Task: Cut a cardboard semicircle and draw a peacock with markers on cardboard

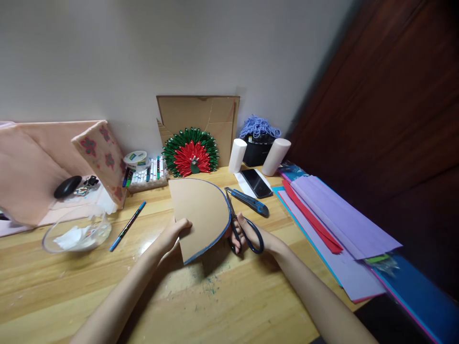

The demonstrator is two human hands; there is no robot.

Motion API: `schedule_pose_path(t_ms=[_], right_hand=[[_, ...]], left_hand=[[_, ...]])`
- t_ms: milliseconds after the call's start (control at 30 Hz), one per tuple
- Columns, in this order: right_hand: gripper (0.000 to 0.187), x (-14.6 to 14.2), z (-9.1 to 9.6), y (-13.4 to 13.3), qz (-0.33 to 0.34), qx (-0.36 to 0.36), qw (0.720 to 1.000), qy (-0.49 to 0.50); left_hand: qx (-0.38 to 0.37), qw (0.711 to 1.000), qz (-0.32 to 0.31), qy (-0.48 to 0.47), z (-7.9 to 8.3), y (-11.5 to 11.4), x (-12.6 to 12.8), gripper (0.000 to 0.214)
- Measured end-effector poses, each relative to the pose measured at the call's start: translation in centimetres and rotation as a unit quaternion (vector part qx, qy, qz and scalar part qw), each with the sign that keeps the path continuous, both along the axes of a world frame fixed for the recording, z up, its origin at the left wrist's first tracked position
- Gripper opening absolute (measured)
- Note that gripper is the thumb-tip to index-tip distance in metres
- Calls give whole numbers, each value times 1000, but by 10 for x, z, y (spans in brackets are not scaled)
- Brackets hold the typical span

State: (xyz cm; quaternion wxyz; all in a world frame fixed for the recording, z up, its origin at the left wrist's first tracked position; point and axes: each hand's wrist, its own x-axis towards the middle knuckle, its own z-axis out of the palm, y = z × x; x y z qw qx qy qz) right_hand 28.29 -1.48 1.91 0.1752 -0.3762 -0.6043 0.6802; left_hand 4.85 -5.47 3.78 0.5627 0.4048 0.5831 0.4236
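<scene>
A half-round piece of cardboard (202,217) with a blue line along its curved edge is held above the table. My left hand (175,234) grips its straight left side, thumb on top and the other fingers hidden underneath. My right hand (247,231) is closed on scissors (256,243) with dark handles. Their blades point away from me, close against the curved right edge; whether they touch it I cannot tell. Just beyond the right hand lies a blue and black utility knife (249,200).
Behind stand a red and green ribbon fan (193,155), a cardboard sheet (197,107) and two white rolls (237,155). A phone (256,183) lies nearby. Left are a blue marker (127,227) and clear bowl (77,229); coloured sheets (340,215) lie right.
</scene>
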Motion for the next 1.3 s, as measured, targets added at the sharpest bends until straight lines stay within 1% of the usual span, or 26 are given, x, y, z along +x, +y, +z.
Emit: schedule_pose_path(t_ms=[100, 233, 367, 500, 633, 833, 933, 1033, 1200, 1300], right_hand=[[78, -1, -1, -1, -1, 17, 1000, -3], [76, -2, 0, -2, -8, 31, 999, 4], [73, -2, -2, -3, -8, 37, 999, 7], [72, -2, -6, -2, -6, 52, 999, 3], [69, -4, -7, -3, -30, 75, 997, -8], [68, -10, -6, -6, -65, 77, 993, -54], [66, -11, -6, -6, -76, 80, 992, -61], [63, -11, -6, -4, -84, 87, 990, -69], [59, -8, -8, -1, -104, 120, 979, -124], [60, -6, -9, 2, -124, 106, 983, -89]], left_hand=[[22, 999, 23, -41, 0, 1, -2, 20], [28, 998, 30, -56, -1, 2, -5, 18], [30, 998, 44, -43, -5, 3, -6, 18], [30, 998, 46, -28, -8, 4, -7, 23], [31, 998, 47, -33, -11, 4, -9, 20], [34, 998, 52, -27, -14, 6, -11, 20], [32, 998, 59, -19, -13, 6, -10, 21], [36, 997, 69, -24, -8, 6, -9, 23], [33, 995, 82, -40, -1, 6, -9, 20], [34, 993, 91, -59, 0, 6, -10, 18]])
